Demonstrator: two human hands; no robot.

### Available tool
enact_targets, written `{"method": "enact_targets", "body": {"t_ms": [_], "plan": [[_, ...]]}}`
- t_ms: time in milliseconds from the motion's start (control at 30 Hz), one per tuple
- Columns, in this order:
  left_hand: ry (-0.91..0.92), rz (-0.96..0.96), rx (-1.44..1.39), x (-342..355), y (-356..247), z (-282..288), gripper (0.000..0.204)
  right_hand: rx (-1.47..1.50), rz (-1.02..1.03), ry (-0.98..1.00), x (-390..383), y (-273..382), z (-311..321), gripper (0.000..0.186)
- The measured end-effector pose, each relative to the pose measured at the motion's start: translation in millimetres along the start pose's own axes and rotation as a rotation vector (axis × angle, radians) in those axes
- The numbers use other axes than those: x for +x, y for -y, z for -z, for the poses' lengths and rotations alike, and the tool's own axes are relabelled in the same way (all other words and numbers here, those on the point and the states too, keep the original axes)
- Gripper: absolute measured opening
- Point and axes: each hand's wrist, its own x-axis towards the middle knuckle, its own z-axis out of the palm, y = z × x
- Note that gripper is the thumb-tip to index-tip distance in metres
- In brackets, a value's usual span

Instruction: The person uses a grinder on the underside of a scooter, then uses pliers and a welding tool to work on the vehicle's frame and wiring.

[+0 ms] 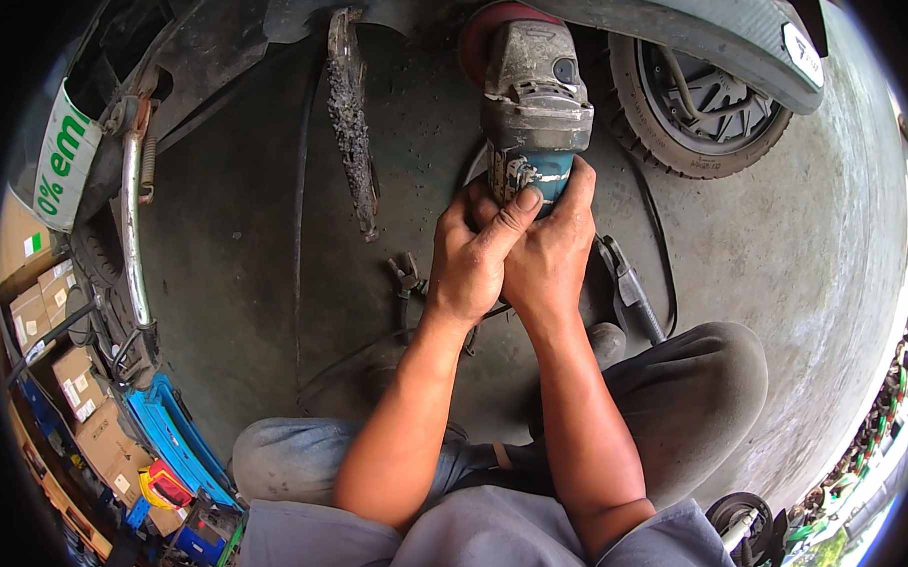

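Note:
Both my hands are wrapped around the teal body of an angle grinder (538, 111), with its worn grey gear head pointing away from me. My left hand (473, 259) closes on the near end from the left, its thumb lying across the top. Pressed beside it, my right hand (553, 242) grips the same body from the right. The grinder's reddish disc (483, 40) is partly hidden behind the head, close under the dark edge of a vehicle (673, 26). Whether the disc touches the vehicle, I cannot tell.
A dirt-caked metal bar (349, 130) stands left of the grinder, crumbs around it. A wheel (700, 107) is at far right. A clamp (406, 277), a grey-handled clamp-like tool (632, 290) and cables lie on the floor. Cardboard boxes (109, 436) fill the left side.

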Motion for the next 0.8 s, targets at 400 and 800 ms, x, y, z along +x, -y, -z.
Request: {"method": "enact_targets", "body": {"t_ms": [400,800], "plan": [[-0.026,-0.008,-0.016,0,0,-2,0.034,0.014,0.018,0.031,2,-4,0,0.067],[-0.168,-0.034,0.337,-5,-14,-6,0.043,0.079,-0.068,0.033,0,1,-4,0.068]]}}
